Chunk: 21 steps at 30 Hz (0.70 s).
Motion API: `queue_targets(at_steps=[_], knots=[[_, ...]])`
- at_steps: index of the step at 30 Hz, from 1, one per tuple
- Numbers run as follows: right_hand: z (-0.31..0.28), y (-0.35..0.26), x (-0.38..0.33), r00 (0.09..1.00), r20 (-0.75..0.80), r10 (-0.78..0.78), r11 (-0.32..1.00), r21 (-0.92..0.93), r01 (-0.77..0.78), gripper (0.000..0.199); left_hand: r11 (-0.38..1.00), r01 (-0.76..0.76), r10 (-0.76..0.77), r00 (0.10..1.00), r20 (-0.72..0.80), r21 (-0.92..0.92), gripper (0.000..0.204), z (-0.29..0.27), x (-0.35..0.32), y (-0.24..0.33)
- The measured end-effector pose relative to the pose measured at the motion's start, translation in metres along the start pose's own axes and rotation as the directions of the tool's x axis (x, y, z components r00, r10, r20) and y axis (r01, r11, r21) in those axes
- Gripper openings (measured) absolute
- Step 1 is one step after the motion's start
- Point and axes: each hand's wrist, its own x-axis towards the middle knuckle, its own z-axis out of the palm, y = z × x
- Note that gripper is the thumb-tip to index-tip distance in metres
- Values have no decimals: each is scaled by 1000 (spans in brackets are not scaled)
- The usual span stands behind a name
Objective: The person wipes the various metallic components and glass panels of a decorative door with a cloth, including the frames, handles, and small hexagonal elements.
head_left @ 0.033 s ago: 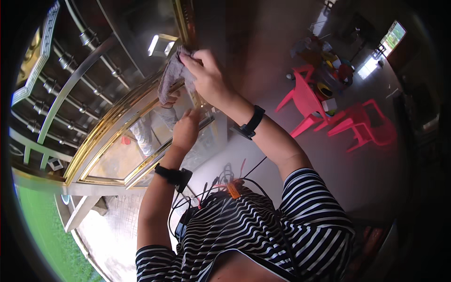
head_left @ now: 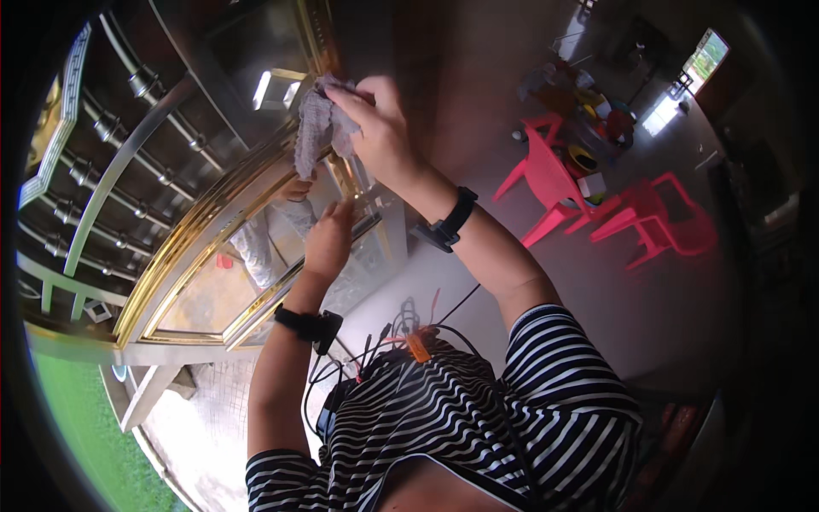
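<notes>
A greyish-purple cloth is pinched in my right hand, its loose end draped against the upper part of a shiny door with gold trim. The door's polished panel reflects an arm and patterned clothing. Lower and to the left, my left hand is raised beside the door's edge with the fingers curled in. What those fingers hold, if anything, is hidden from this side. Both wrists wear a black strap with a small device.
Metal railing bars stand on the left. Red plastic chairs are on the tiled floor at the right, near a pile of mixed items. Dark cables with an orange tag hang at my chest.
The view has shifted a little, so the door and chairs sit slightly further left. The cloth's folds hang differently in my right hand; my left hand keeps its place by the door's edge.
</notes>
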Motion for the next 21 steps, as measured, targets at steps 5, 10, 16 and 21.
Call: queue_targets(at_steps=[5,10,16,21], knots=[[-8,44,31,965,-264,-1,986,-162,-43,38,993,-30,32,999,17,-116,36,5,3,-8],[13,62,-34,982,-170,80,986,-129,-102,13,980,45,-42,999,18,-191,37,-1,1,-2],[8,92,-77,979,-108,172,982,-57,-179,10,968,13,-14,1000,-3,-249,40,-1,-2,-6],[-23,139,-143,876,54,479,875,-107,-471,13,971,-2,16,998,59,-241,37,-4,8,6]])
